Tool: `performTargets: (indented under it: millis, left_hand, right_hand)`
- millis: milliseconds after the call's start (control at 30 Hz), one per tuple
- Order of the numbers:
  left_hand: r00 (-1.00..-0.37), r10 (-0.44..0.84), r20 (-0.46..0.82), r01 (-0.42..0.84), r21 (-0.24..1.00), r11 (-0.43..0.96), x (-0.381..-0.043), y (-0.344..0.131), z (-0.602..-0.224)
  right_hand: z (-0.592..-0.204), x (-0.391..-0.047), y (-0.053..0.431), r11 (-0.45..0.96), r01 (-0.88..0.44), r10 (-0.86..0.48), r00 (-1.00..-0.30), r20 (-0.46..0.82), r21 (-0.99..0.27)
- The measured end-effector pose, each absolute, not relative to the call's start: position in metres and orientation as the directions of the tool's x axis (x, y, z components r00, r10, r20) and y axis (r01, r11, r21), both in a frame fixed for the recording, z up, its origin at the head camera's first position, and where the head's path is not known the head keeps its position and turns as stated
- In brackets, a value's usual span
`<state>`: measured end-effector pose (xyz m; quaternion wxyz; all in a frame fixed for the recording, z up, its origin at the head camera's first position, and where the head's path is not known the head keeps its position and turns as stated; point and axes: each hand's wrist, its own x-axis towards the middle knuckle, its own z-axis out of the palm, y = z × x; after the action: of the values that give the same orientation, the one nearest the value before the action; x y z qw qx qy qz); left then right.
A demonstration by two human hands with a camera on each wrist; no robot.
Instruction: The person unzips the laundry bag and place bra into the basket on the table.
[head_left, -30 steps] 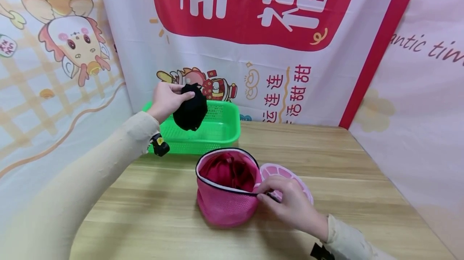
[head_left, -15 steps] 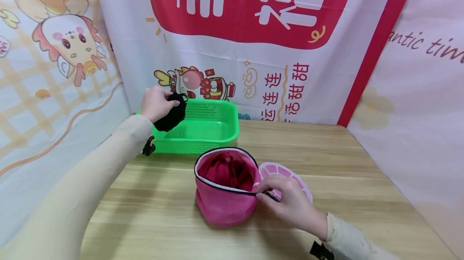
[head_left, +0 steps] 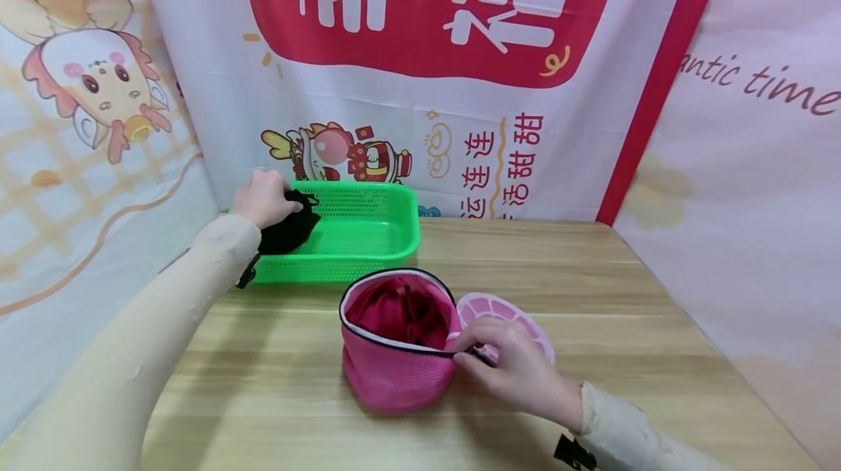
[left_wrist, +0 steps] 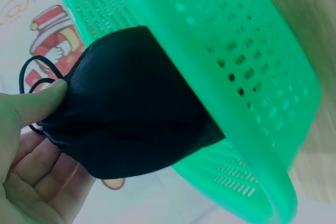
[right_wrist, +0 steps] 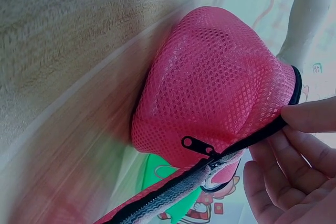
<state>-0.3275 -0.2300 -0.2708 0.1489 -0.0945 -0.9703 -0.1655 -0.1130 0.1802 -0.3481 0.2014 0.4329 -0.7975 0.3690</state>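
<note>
My left hand (head_left: 264,199) grips a black cloth pouch (left_wrist: 126,103) by its gathered end, where thin cord loops stick out beside the thumb. The pouch hangs into the left part of a green perforated basket (head_left: 368,266), its lower end behind the basket's rim in the left wrist view. At the front stands a pink mesh laundry bag (head_left: 397,380) with its mouth open. Dark red cloth (head_left: 388,310) lies inside it. My right hand (head_left: 515,365) pinches the bag's black-edged rim between thumb and fingers. In the right wrist view a black zipper pull (right_wrist: 197,144) hangs near that rim.
The bag's round pink lid (head_left: 535,332), patterned with white segments, lies folded back on the wooden table (head_left: 591,296) behind my right hand. Printed cloth (head_left: 420,98) hangs behind the basket and along both sides of the table.
My left hand has moved left and down with the black pouch, from above the basket into its left end. The right hand keeps its hold on the bag's rim.
</note>
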Motion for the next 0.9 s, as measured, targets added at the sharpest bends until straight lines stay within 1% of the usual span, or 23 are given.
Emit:
performTargets:
  millis: [267, 433, 533, 700, 900]
  left_hand:
    - [-0.952, 0.151, 0.267, 0.212, 0.214, 0.954, -0.333, -0.245, -0.281]
    - [-0.959, 0.156, 0.237, 0.211, 0.227, 0.951, -0.334, -0.246, -0.286]
    - [-0.963, 0.154, 0.222, 0.209, 0.254, 0.944, -0.333, -0.243, -0.287]
    - [-0.964, 0.184, 0.191, 0.241, 0.339, 0.91, -0.328, -0.231, -0.281]
    - [-0.95, 0.21, 0.23, 0.294, 0.443, 0.847, -0.32, -0.216, -0.271]
  right_hand:
    - [-0.348, -0.111, 0.179, 0.352, -0.84, -0.542, -0.543, 0.641, -0.413]
    - [-0.348, -0.112, 0.18, 0.363, -0.834, -0.542, -0.552, 0.633, -0.416]
    - [-0.347, -0.112, 0.18, 0.359, -0.834, -0.546, -0.552, 0.63, -0.419]
    - [-0.347, -0.113, 0.18, 0.362, -0.833, -0.549, -0.553, 0.627, -0.418]
    - [-0.347, -0.114, 0.18, 0.373, -0.826, -0.56, -0.564, 0.607, -0.424]
